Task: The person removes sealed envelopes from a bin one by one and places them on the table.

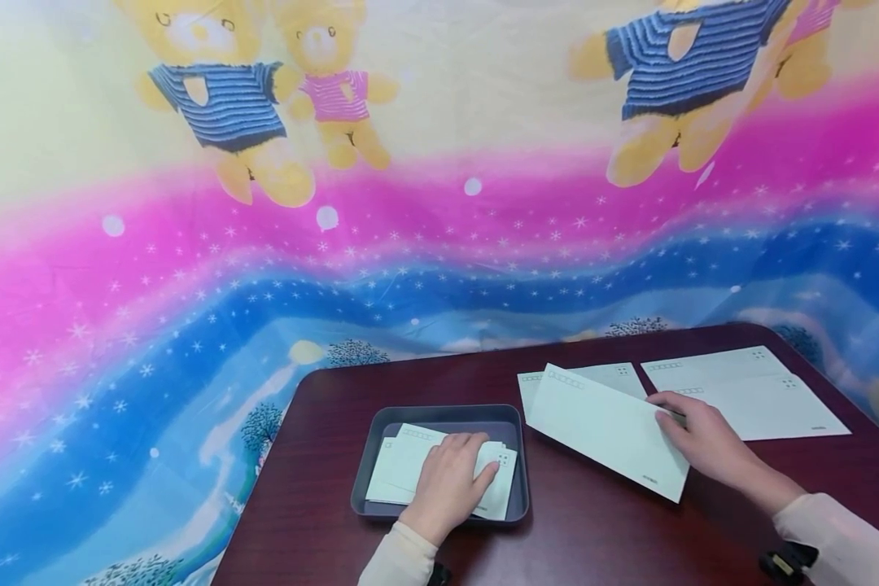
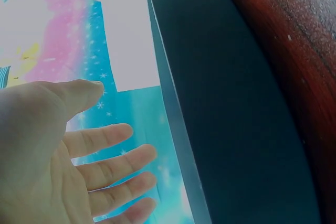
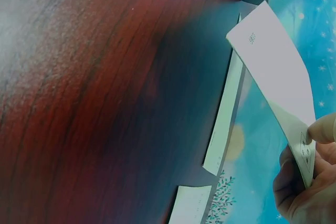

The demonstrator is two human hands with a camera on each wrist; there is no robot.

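Note:
My right hand [image 1: 710,439] pinches a pale envelope [image 1: 608,431] by one end, thumb on its face, and holds it tilted above the table. In the right wrist view the same envelope [image 3: 283,66] slants up from the thumb and fingers. My left hand [image 1: 450,480] is over the dark grey tray [image 1: 523,472], in front of a loose pile of envelopes [image 1: 395,464] inside it. In the left wrist view its fingers [image 2: 118,166] are spread and relaxed, with nothing between them, beside the tray's dark side wall [image 2: 226,103].
Behind the held envelope lies another envelope [image 1: 623,374] on the dark red-brown table [image 1: 579,529]. Two overlapping envelopes [image 1: 762,407] lie at the table's right. A curtain [image 1: 439,203] printed with bears hangs along the table's far edge.

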